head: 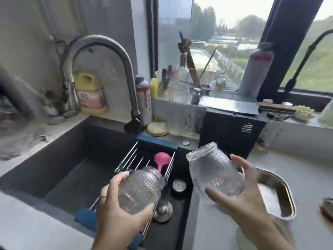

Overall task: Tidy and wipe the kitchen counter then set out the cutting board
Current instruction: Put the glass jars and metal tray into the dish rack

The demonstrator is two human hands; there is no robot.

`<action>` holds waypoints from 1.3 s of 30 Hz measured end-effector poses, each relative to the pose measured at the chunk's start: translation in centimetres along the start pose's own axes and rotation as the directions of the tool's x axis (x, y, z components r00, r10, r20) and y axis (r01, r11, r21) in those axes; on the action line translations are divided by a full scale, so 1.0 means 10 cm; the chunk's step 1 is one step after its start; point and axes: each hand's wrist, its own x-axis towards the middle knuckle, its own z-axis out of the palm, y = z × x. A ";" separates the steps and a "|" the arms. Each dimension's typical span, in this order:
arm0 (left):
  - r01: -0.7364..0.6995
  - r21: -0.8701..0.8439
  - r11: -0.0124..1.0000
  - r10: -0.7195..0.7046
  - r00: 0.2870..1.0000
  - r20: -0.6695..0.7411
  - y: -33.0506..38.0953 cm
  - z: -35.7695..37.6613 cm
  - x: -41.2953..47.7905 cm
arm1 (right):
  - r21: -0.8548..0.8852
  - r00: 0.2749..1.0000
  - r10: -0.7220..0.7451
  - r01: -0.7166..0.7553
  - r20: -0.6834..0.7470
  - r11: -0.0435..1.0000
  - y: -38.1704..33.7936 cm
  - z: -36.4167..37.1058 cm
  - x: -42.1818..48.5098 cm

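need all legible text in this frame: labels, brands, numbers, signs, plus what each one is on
No text can be read with confidence.
yellow jug: pink label, print blurred.
red-and-white bottle: vertical print, blurred.
black box: small white mark, too small to read.
dotted glass jar, ribbed glass jar: no print seen.

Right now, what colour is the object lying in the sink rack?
Pink. The head view shows the object best, lying in the wire rack over the sink.
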 end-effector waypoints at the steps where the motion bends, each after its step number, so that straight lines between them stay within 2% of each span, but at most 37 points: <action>1: 0.059 0.027 0.998 -0.058 0.998 -0.012 -0.15 -0.07 0.12 | -0.029 0.999 0.017 -0.016 0.049 0.999 0.02 0.27 0.04; 3: 0.147 0.074 0.986 -0.146 0.989 -0.023 -0.42 -0.13 0.28 | -0.012 0.984 0.140 -0.140 0.108 0.990 0.16 0.75 0.14; 5: 0.162 0.159 0.974 -0.159 0.987 -0.036 -0.60 -0.13 0.39 | -0.035 0.971 0.218 -0.215 0.099 0.976 0.27 1.05 0.30; 7: 0.166 0.229 0.959 -0.160 0.986 -0.046 -0.74 -0.11 0.48 | -0.141 0.972 0.204 -0.187 0.119 0.972 0.34 1.31 0.44; 12: 0.114 0.243 0.963 -0.114 0.993 -0.011 -1.01 0.08 0.68 | -0.413 0.961 0.227 -0.145 0.158 0.899 0.49 1.77 0.97; 15: 0.090 0.268 0.959 -0.085 0.996 -0.029 -1.09 0.19 0.84 | -0.570 0.954 0.233 -0.086 0.190 0.817 0.61 2.02 1.27; 20: 0.052 0.310 0.949 -0.039 0.998 -0.048 -1.22 0.40 1.16 | -0.738 0.929 0.247 0.038 0.274 0.674 0.81 2.36 1.70; 24: 0.069 0.316 0.946 -0.069 0.998 -0.012 -1.23 0.55 1.32 | -0.779 0.904 0.222 0.166 0.365 0.605 0.96 2.56 1.90; 31: -0.031 0.423 0.906 0.021 0.999 0.029 -1.35 0.71 1.35 | -0.782 0.848 0.147 0.383 0.508 0.492 1.15 2.70 2.02; 35: -0.039 0.381 0.924 0.029 0.999 0.031 -1.43 0.76 1.37 | -0.757 0.806 0.152 0.448 0.573 0.476 1.17 2.67 2.05; 39: -0.012 0.295 0.955 -0.011 0.997 0.077 -1.40 0.79 1.40 | -0.691 0.713 0.159 0.560 0.682 0.457 1.10 2.60 2.09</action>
